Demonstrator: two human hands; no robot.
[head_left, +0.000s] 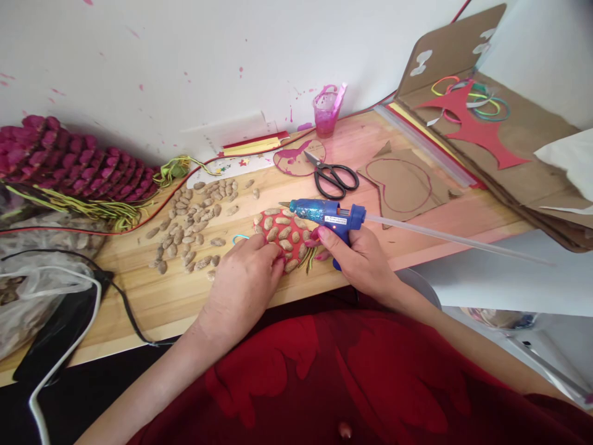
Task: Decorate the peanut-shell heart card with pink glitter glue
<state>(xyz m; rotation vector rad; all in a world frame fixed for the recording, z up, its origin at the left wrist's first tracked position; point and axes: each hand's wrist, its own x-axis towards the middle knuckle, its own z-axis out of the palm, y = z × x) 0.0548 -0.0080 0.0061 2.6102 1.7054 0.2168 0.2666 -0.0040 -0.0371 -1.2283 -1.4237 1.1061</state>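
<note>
A: What's in yr R hand [364, 256]?

B: Blue glue gun [319, 211], approx. centre of frame; my fingers are wrapped round its handle; nozzle points L, over the top part of the red disc [295, 252]; a long clear glue stick [454, 237] runs out the back, twd the R side of frame.

A: And yr L hand [245, 272]?

B: Lower centre, over the disc's lower L edge; fingers bent in, tips close together; can't tell if they're pinching anything, as the back of the hand hides it.

A: Disc's where, exactly?

B: Centre of frame, on the bench [125, 266], btwn my hands; peanuts [285, 233] sit spaced out across it; a pile of loose peanuts [178, 237] lies L of it, some bunched, some apart.

A: Anything else nearby?

B: Scissors [323, 165] w/ black handles, just above the gun, blade tips over a pink-smeared cardboard round [288, 162]; R of them, cardboard w/ a drawn outline [407, 182]; pink-stained cup [325, 117] at upper centre; knobbly magenta stack [78, 157], upper L.
</note>
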